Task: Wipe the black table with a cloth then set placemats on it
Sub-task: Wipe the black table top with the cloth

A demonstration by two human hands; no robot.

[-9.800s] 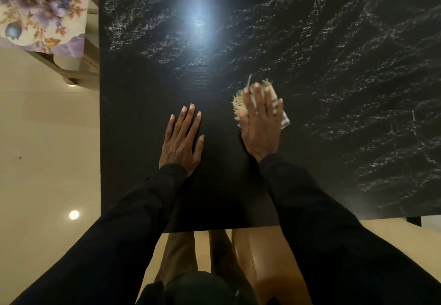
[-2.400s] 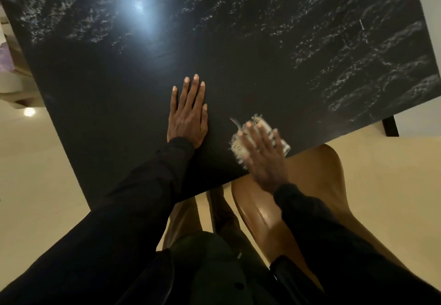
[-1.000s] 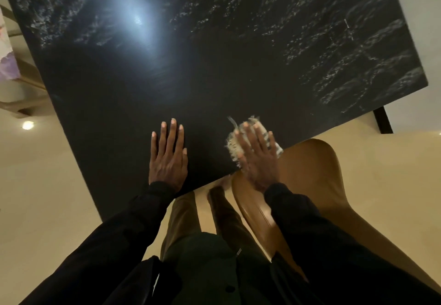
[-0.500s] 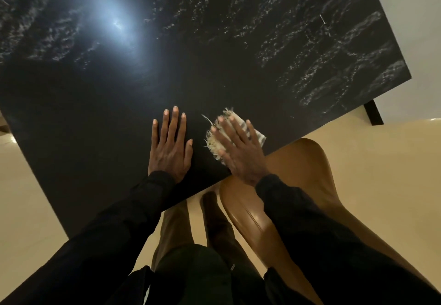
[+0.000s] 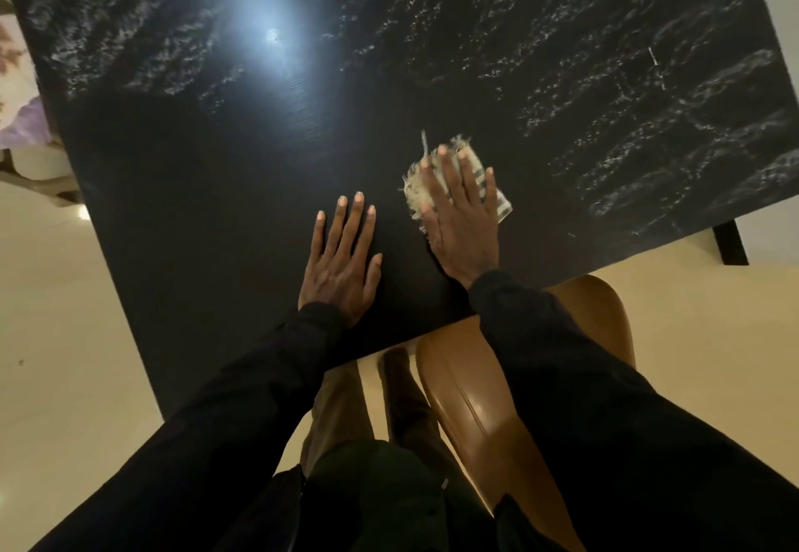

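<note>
Slippage is the risk: right grip (image 5: 460, 210), flat and released, only presses the frayed cream cloth (image 5: 413, 193) beneath it onto the glossy black veined desk (image 5: 216, 162); left grip (image 5: 343, 257) rests released alongside.

Black table (image 5: 475, 76): hard polished top, stone-look with white veining across its far and right parts. High gloss, mirrors a lamp as a bright bloom at far left. Near part reads plain dark with fine streaks and less sheen. Cloth (image 5: 415, 192) on the table near its front edge: pale woven fabric, matt, fuzzy frayed fringe on one side, grey stripes on the other. Chair (image 5: 475, 413) just below the table's front edge: brown, smooth, glossy shell with soft highlights; leather or plastic, cannot tell. Floor (image 5: 65, 335) left of the table: cream, smooth, shiny. Sleeves (image 5: 583, 378) over the table's front edge: black matt fabric. Table leg (image 5: 730, 244) at the right corner: black, matt.
</note>
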